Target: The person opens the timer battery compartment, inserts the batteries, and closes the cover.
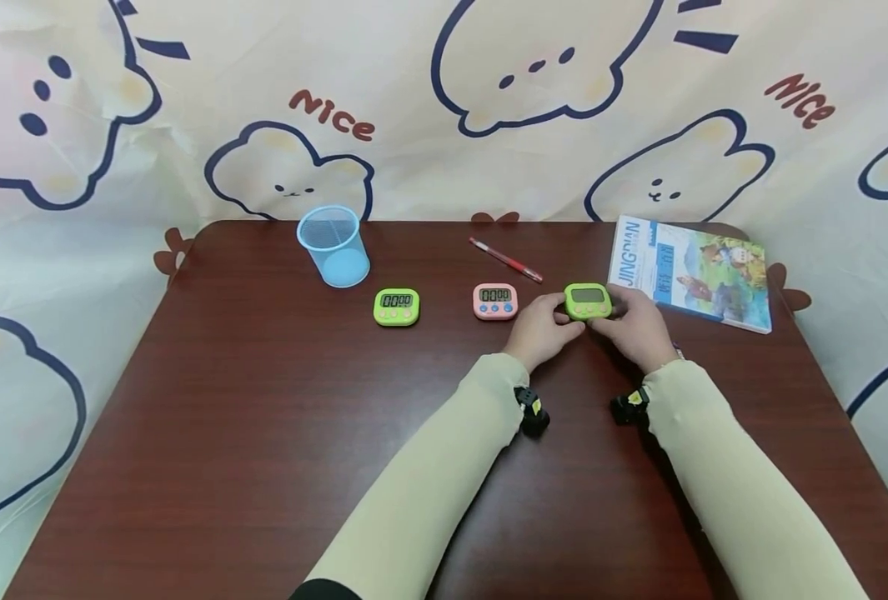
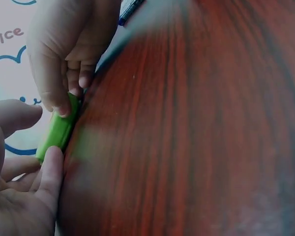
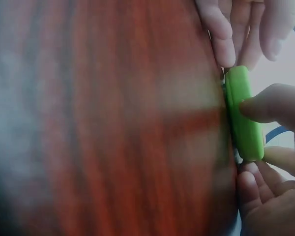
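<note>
Big brown table [image 1: 263, 433] with a book [image 1: 691, 271] at the right and a blue cup [image 1: 334, 246] at the back. Near the book, the left hand [image 1: 541, 331] and right hand [image 1: 639, 327] both pinch a green timer [image 1: 588, 301], fingers curled round its edges, it's sitting on the tabletop. A pink timer [image 1: 495, 301] is just to its left, with a second green timer [image 1: 396, 307] further along.

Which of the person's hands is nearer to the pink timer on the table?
Left. The left hand sits just right of the pink timer, holding the green timer by its left edge; the right hand holds the far side of that green timer.
</note>
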`<state>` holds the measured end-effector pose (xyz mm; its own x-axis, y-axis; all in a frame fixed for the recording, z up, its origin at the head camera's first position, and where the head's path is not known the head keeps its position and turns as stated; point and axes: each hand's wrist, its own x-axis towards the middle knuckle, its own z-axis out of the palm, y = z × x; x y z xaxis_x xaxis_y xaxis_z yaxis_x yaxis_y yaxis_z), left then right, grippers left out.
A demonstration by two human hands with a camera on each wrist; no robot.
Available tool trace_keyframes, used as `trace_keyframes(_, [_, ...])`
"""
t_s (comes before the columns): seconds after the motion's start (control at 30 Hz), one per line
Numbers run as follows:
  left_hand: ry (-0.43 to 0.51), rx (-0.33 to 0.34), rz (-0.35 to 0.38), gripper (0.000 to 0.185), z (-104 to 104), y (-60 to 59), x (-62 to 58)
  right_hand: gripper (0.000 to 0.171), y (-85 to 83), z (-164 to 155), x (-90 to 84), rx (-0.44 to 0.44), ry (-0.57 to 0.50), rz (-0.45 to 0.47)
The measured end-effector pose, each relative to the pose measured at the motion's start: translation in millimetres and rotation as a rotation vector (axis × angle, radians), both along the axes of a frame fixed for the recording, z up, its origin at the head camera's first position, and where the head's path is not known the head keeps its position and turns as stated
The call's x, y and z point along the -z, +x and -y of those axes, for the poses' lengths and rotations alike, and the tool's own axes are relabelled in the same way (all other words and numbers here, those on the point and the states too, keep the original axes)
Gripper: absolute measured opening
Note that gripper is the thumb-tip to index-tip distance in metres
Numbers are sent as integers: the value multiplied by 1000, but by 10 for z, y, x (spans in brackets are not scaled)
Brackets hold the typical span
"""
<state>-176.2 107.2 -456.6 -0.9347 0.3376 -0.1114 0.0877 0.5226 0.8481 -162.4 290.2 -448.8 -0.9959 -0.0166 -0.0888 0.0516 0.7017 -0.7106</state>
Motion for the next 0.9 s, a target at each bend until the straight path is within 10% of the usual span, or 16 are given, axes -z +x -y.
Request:
trace_keyframes(0.57, [219, 38, -200, 52, 715, 437, -260, 68, 580, 604, -49, 136, -165, -292])
trace_keyframes(0.9, [241, 32, -381, 59, 1246, 802, -346, 67, 933, 1064, -234, 66, -345, -347])
